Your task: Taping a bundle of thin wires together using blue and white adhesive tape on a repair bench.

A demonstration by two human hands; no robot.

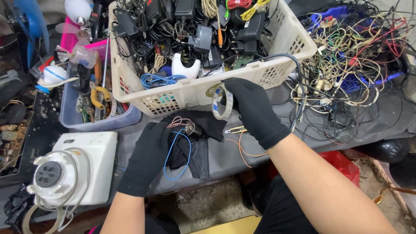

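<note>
Both my hands wear black gloves. My right hand [253, 108] holds a roll of clear tape [222, 102] upright, just in front of the cream plastic basket [195, 89]. My left hand [149, 156] rests on the grey bench and grips a small part with thin blue [175, 154] and pink wires near a small metal component [190, 128]. A black cloth [203, 123] lies under and beside that part. A small yellow-and-black utility knife [236, 129] and an orange wire [242, 151] lie below my right hand.
The cream basket is full of black adapters and cables. A tangle of coloured wires [351, 56] fills the right side. A grey bin [89, 119] with pliers and tools stands at left, and a white appliance base [71, 169] sits at the front left.
</note>
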